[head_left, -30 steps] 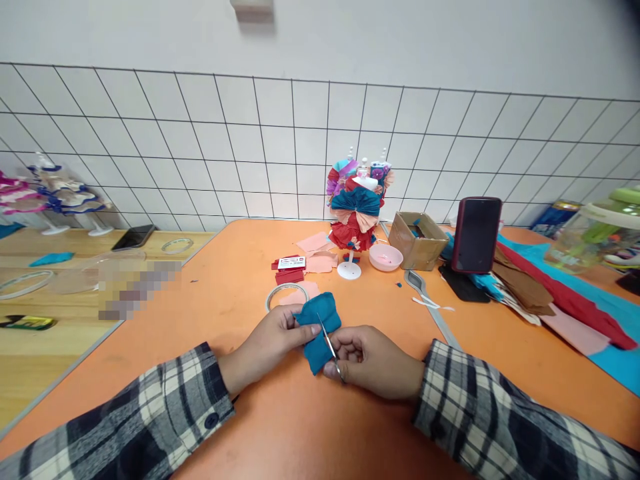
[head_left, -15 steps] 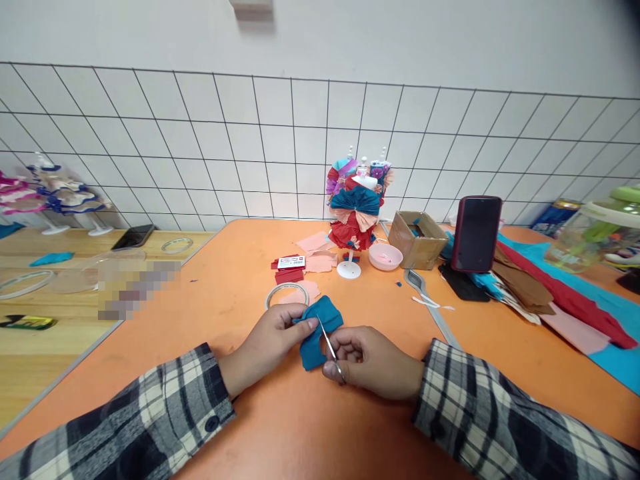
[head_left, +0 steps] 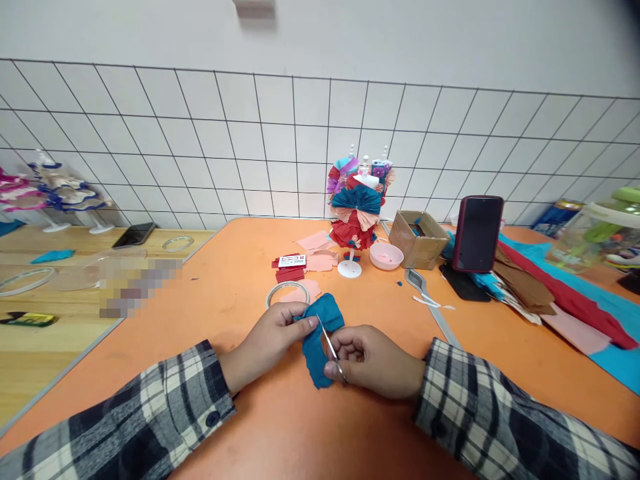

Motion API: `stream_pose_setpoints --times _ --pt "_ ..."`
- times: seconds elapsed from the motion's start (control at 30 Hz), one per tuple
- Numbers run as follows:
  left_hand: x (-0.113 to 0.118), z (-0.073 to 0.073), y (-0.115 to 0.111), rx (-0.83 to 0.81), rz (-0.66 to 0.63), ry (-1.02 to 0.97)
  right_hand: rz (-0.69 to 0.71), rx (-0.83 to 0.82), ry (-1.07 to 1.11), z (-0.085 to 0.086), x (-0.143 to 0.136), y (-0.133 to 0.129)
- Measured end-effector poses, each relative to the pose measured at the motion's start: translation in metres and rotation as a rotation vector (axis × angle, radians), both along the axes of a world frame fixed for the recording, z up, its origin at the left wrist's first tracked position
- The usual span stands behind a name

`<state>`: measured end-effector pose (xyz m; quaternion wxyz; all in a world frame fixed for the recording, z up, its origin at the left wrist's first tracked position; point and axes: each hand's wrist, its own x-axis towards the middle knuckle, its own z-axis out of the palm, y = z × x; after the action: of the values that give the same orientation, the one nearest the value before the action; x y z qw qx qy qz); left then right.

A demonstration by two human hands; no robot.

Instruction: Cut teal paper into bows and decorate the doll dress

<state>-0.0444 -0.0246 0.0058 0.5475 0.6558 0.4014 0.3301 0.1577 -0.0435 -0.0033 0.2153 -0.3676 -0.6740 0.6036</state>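
- White tiled wall [head_left: 280, 140] is seen across the middle of the frame, with an orange table [head_left: 200, 293] below it.
- At lower centre, the teal sheet [head_left: 327, 310] is pinched between thumb and fingers of the left hand [head_left: 273, 337], which is nearly closed; the sheet spreads up, right and down from the fingertips.
- Scissors [head_left: 328, 340] are held in the right hand [head_left: 370, 353], its fingers curled and thumb at the handle; the blades are pointed to the upper left, over the sheet. How far they are parted cannot be told.
- Compared with half a second ago, the sheet's lower part is hung further down, while both hands are kept in nearly the same place.
- Just above the left hand, a tape roll [head_left: 271, 293] is laid by pink scraps [head_left: 320, 261].
- Right of centre, a pink bowl [head_left: 386, 257] is set beside a cardboard box [head_left: 413, 250]; a phone [head_left: 479, 233] is stood upright further right.
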Motion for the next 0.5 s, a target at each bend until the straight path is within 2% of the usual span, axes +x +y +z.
stream_pose_setpoints --times 0.17,0.37,0.5 --pt "-0.0010 -0.0049 0.0019 -0.051 0.019 -0.074 -0.012 -0.044 -0.001 -0.0016 -0.0008 0.0000" --pt "-0.0009 -0.0065 0.0013 -0.103 -0.103 -0.099 -0.003 0.021 0.009 -0.0024 0.0011 0.0014" --pt "-0.0012 -0.0050 0.0004 -0.114 -0.091 -0.121 -0.017 0.013 0.006 -0.0011 0.0008 0.0018"
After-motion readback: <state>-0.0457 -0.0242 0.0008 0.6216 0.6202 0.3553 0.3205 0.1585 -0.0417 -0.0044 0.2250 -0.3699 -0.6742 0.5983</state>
